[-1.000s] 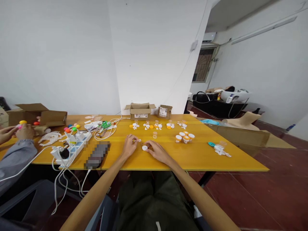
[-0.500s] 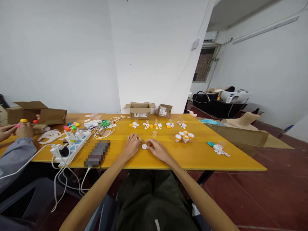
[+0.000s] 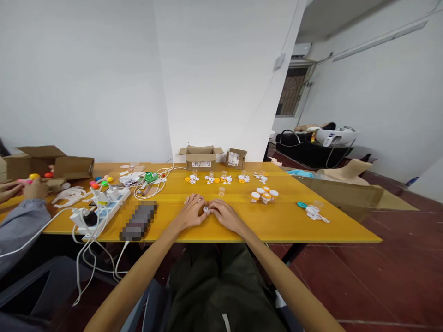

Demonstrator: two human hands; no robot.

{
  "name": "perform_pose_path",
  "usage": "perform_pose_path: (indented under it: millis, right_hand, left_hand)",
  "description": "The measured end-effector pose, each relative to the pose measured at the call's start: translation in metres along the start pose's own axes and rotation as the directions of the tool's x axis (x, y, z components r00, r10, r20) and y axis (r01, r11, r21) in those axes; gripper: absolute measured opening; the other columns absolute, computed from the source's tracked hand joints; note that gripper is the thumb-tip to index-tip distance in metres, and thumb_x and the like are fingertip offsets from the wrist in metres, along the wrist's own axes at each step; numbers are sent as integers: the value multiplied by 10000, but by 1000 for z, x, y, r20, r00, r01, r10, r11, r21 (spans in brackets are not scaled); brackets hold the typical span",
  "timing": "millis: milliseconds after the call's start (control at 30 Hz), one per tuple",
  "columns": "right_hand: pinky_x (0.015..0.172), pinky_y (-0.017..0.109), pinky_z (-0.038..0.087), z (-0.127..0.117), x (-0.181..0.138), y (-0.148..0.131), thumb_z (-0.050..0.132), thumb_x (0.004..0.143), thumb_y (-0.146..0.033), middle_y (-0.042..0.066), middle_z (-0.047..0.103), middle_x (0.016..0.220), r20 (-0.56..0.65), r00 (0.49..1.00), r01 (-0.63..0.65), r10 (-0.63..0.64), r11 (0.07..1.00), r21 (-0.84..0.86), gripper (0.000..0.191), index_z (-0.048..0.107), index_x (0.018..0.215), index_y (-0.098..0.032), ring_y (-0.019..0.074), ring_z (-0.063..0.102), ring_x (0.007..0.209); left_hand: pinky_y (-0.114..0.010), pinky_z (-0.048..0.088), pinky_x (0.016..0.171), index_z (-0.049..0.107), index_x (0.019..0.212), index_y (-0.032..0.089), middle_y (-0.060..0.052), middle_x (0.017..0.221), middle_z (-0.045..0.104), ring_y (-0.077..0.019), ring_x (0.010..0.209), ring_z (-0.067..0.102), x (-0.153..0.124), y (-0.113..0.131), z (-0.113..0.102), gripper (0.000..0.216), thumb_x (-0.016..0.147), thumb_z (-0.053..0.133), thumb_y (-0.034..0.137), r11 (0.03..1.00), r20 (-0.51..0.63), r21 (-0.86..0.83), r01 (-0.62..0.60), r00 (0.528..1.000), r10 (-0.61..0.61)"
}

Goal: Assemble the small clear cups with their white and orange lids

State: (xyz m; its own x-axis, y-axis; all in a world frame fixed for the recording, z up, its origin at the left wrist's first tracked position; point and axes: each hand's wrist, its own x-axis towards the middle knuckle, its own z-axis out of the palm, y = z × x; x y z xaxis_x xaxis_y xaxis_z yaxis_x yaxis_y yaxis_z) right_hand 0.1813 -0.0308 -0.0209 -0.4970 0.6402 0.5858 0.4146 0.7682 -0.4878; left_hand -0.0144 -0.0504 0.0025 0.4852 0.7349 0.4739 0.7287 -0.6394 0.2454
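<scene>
Near the front of the yellow table, my left hand (image 3: 192, 212) and my right hand (image 3: 225, 215) meet with fingers curled inward. Between their fingertips is a small white round plastic piece (image 3: 206, 210), partly covered by the fingers; both hands grip it. Just beyond them a clear plastic cup (image 3: 222, 192) stands on the table. To the right is a cluster of clear cups with white and orange lids (image 3: 266, 195). Several groups of white and orange plastic parts (image 3: 217, 180) lie in a row farther back.
Two cardboard boxes (image 3: 200, 164) stand against the wall. At the right lie a teal ring (image 3: 301, 204) and white parts (image 3: 314, 212). On the left are a phone (image 3: 139, 220), a power strip (image 3: 116, 203) with cables, and another person's hand (image 3: 36, 189) among coloured balls.
My hands have drawn together. The white piece, which lay face-up between them, is now tilted and more covered by my fingertips. The view has shifted slightly.
</scene>
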Motion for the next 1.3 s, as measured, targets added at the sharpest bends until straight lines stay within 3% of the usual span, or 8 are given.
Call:
perform_pose_path:
  millis: [367, 1300]
  right_hand:
    - [875, 329, 517, 2, 1, 1, 571, 919, -143, 43, 692, 947, 0, 1000, -24, 24, 999, 38, 154, 659, 827, -230, 191, 655, 942]
    - [864, 338, 508, 0, 4, -1, 577, 869, -114, 34, 687, 912, -2, 992, -129, 129, 989, 71, 155, 624, 776, -229, 202, 650, 921]
  left_hand:
    - [-437, 393, 951, 592, 903, 245, -40, 1026, 605, -245, 1019, 479, 1, 4, -6, 110, 920, 557, 348, 998, 94, -66, 19, 995, -13]
    - [-432, 384, 955, 597, 940, 247, -48, 1028, 629, -244, 995, 485, 1, 1, -4, 135, 940, 530, 364, 992, 112, -128, -5, 994, 20]
